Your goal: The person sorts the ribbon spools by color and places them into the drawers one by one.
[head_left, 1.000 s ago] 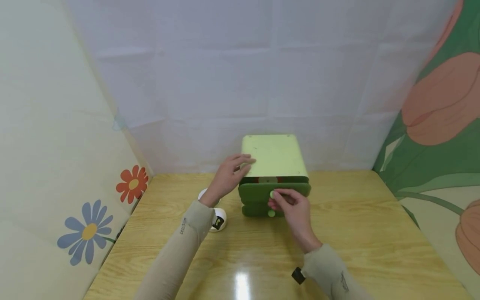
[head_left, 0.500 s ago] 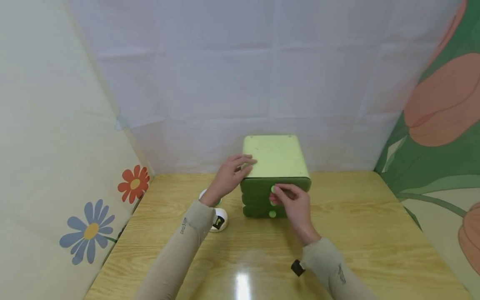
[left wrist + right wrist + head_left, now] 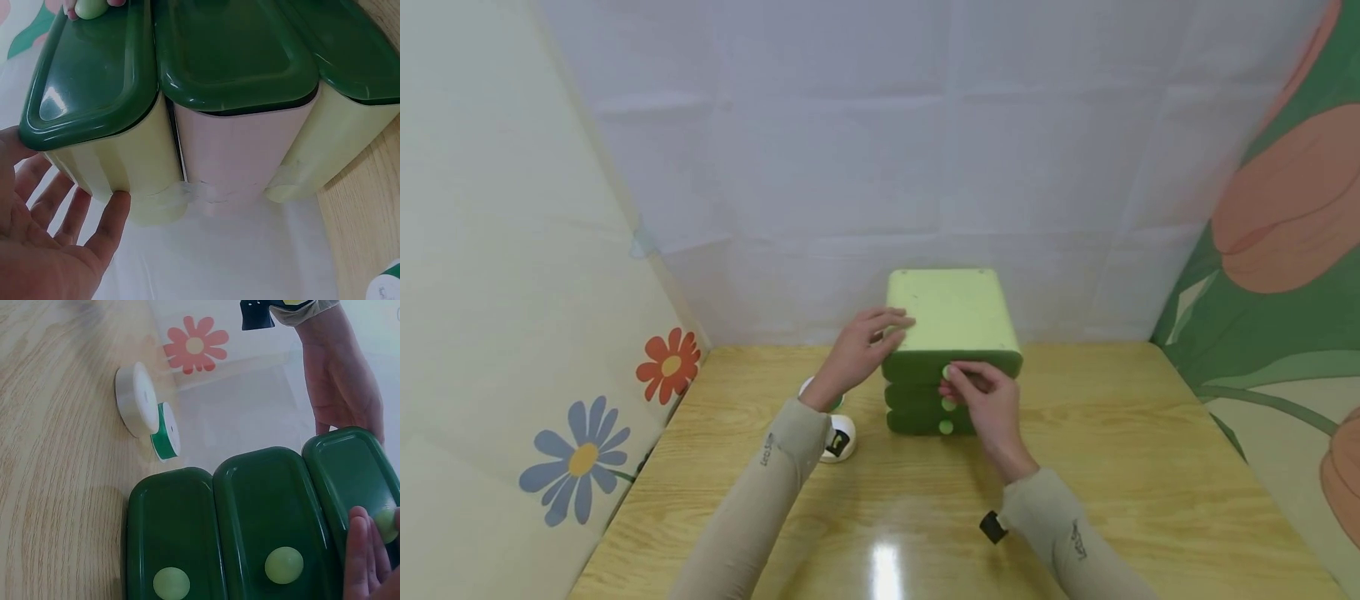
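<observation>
Top knob (image 3: pixel 946 372) pinched by right hand (image 3: pixel 995 411); cabinet (image 3: pixel 951 310) touched at nine o'clock by spread left hand (image 3: pixel 863 342); shifting risked by overpushing.

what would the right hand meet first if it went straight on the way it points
Probably the top drawer's front, just behind the knob the right hand pinches; the gap is unclear.

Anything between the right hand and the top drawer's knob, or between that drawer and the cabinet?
Nothing visible. The right hand pinches the knob directly; in the head view the top drawer's front meets the cabinet with no object showing between.
</observation>
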### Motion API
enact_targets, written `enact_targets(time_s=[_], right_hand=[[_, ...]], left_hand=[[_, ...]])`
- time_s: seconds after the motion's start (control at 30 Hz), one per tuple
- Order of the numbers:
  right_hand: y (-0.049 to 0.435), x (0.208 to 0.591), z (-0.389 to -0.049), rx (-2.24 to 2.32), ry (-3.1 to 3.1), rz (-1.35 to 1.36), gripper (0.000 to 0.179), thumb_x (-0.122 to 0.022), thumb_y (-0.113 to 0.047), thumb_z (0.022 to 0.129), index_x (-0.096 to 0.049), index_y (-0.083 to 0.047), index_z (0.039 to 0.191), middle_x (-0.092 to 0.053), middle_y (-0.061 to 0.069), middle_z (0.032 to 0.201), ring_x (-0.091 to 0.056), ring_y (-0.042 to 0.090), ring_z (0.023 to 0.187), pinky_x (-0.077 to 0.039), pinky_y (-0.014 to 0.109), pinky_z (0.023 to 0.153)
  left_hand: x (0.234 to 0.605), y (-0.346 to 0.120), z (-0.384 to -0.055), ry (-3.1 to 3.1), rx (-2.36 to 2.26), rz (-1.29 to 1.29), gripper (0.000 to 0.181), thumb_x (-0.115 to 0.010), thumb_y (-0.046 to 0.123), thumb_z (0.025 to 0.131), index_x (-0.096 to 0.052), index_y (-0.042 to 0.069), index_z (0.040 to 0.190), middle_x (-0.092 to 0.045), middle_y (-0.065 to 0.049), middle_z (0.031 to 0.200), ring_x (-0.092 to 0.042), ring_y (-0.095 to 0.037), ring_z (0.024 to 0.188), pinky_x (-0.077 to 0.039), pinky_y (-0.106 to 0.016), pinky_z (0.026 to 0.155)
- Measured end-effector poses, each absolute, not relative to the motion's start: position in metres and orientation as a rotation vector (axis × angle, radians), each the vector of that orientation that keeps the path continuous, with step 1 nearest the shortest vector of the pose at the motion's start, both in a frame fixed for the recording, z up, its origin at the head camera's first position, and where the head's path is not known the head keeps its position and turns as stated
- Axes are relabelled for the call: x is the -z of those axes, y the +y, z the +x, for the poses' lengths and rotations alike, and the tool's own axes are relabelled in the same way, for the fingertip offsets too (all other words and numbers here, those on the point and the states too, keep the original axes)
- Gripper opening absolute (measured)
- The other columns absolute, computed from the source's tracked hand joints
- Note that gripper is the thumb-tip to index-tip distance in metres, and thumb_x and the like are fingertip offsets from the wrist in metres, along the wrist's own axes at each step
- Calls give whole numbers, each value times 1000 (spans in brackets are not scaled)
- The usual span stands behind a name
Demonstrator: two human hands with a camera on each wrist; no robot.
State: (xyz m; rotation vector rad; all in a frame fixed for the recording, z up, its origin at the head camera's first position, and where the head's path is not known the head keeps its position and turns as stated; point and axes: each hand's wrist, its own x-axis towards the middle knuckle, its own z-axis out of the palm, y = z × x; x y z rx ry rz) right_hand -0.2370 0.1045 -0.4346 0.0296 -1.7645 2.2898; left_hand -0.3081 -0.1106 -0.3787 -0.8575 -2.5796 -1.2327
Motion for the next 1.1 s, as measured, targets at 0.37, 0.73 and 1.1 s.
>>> enact_targets(time_s=[0.37,0.73,1.1], right_hand=[[103,434,-237,-2301,-1738,34,21,-74,-1,94,-70,12,109,-79,9,84,-77,18,72,-65,33,69],[104,437,-238,-2298,-1759,44,21,-73,-3,95,-70,11,112,-78,19,93,-77,20,75,-66,37,73],[111,437,-232,-2292,-1809,132,25,-69,-4,98,-70,10,119,-74,29,106,-79,21,83,-65,38,80]], left_hand=[[379,-110,-308,-2575,1234,-851,32,-59,27,107,-70,15,135,-57,-6,150,-50,-29,141,-49,-48,113],[384,-111,-310,-2563,1228,-830,32,-59,27,107,-70,16,134,-57,-5,150,-50,-28,141,-50,-47,112],[386,-111,-311,-2564,1203,-827,32,-57,28,108,-69,16,135,-57,-5,151,-49,-28,142,-50,-48,111]])
